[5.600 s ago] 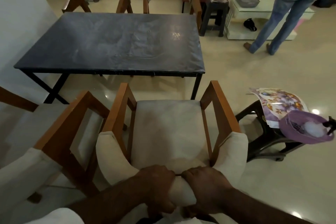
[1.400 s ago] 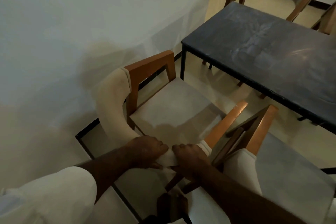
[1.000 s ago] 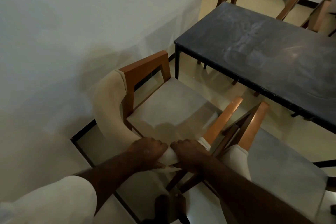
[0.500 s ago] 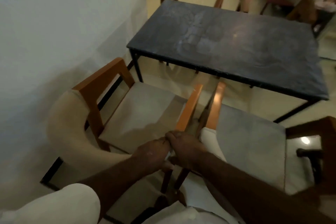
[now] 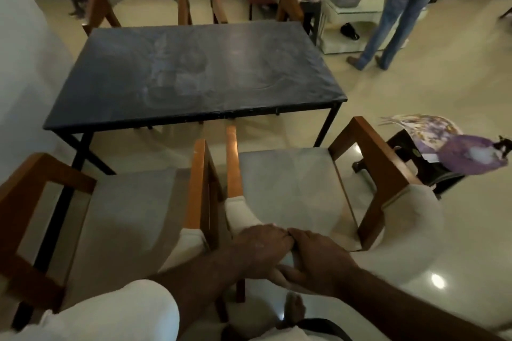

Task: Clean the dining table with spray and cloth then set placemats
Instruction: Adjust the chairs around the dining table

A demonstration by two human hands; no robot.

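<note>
Holding the padded back of the right chair (image 5: 291,188) with the left hand (image 5: 260,246) and the right hand (image 5: 318,260) touching each other, fingers (image 5: 278,238) clamped over its top edge, the person should lift it slightly rather than drag it, so its wooden arm does not knock the left chair (image 5: 124,210) just beside. The dark bench (image 5: 194,75) stands ahead, apart from both chairs, its top smeared; the purple cloth (image 5: 471,158) and printed placemats (image 5: 424,127) lie on the black stool (image 5: 401,152) at the right, and I cannot tell surely where the spray is
</note>
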